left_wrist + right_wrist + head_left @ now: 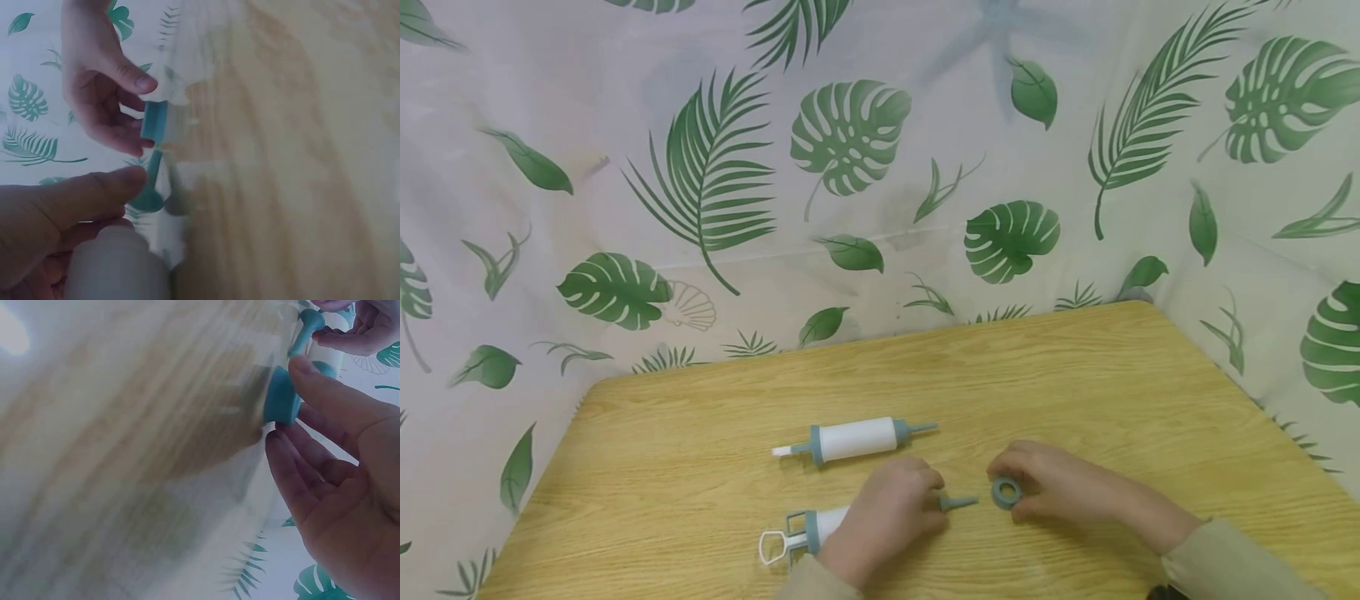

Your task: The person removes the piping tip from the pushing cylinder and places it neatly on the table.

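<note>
My left hand (887, 517) lies over a white-barrelled syringe (831, 523) with a grey-teal collar and a white loop handle. Its thumb and fingers pinch the wide base of a teal tapered nozzle (150, 190). In the left wrist view, the white barrel's narrower end (119, 240) shows below that nozzle; whether they touch is hard to tell. To the right, thumb and fingers of my right hand (1060, 483) hold a short teal ring (281, 397) by its sides, low at the table, its hole visible in the head view.
A second white syringe (857, 439) with teal ends and a thin nozzle lies farther back on the wood-grain table (700, 442). A leaf-printed sheet (850, 233) hangs behind and at both sides. A small dark object (1167, 592) shows at the bottom edge.
</note>
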The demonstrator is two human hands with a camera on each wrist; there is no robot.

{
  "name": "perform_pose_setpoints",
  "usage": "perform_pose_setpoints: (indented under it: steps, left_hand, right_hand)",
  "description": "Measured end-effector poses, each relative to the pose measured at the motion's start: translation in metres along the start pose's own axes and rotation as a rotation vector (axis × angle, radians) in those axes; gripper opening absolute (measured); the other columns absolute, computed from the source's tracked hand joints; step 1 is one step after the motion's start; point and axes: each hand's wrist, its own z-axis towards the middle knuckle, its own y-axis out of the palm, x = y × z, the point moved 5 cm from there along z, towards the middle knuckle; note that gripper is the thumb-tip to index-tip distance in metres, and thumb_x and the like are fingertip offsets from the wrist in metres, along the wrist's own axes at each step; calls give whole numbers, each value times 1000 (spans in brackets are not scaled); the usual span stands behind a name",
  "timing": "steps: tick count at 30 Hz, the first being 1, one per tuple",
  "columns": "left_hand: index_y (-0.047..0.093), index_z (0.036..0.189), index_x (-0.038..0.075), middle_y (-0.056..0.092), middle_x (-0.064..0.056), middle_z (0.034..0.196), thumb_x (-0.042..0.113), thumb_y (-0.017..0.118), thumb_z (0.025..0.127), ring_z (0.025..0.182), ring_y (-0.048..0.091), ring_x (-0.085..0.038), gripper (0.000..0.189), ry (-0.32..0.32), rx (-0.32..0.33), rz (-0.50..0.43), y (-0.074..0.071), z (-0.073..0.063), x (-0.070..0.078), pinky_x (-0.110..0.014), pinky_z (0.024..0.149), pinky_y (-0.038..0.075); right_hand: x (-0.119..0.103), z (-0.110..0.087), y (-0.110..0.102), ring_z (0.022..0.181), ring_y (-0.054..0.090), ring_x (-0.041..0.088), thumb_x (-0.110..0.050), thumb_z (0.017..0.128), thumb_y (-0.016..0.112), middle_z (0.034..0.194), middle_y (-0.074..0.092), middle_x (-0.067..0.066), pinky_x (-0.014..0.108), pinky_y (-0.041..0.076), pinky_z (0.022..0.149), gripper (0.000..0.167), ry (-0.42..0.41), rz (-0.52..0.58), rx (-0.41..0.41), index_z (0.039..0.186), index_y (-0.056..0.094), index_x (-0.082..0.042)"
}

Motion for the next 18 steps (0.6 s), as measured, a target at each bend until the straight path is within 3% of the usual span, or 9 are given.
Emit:
perform_pose_setpoints:
  steps: [3,8,14,18]
  left_hand:
    - [72,91,10,68,4,89,23,78,77,84,59,-9,20,-21,27,-63,-13,-3,-7,-23,78,49]
    - [71,97,7,69,-1,93,29,80,77,86,61,-14,31,-26,115,-54,-39,-9,-25,-27,79,49]
    - [70,103,4,68,-5,101,25,79,79,94,61,-21,33,-144,116,-143,-58,-18,-53,-36,83,51]
    - [68,107,6,67,-4,105,27,80,77,99,60,-23,38,-198,138,-95,-65,-25,-67,-41,86,49]
  right_hand:
    - [-4,3,-3,100,58,20,-30,82,75,113,58,2,33,51,85,52,-22,3,-6,123,58,-3]
    - [-13,16,-8,105,57,27,-36,86,70,119,57,7,39,51,85,54,-41,32,1,127,55,-4]
    - [-27,45,-11,111,53,28,-33,88,69,125,55,6,43,48,88,52,-52,2,51,130,53,-6]
    - [-36,70,-11,114,51,29,-31,87,70,129,53,9,44,46,92,57,-65,-17,95,132,49,-4]
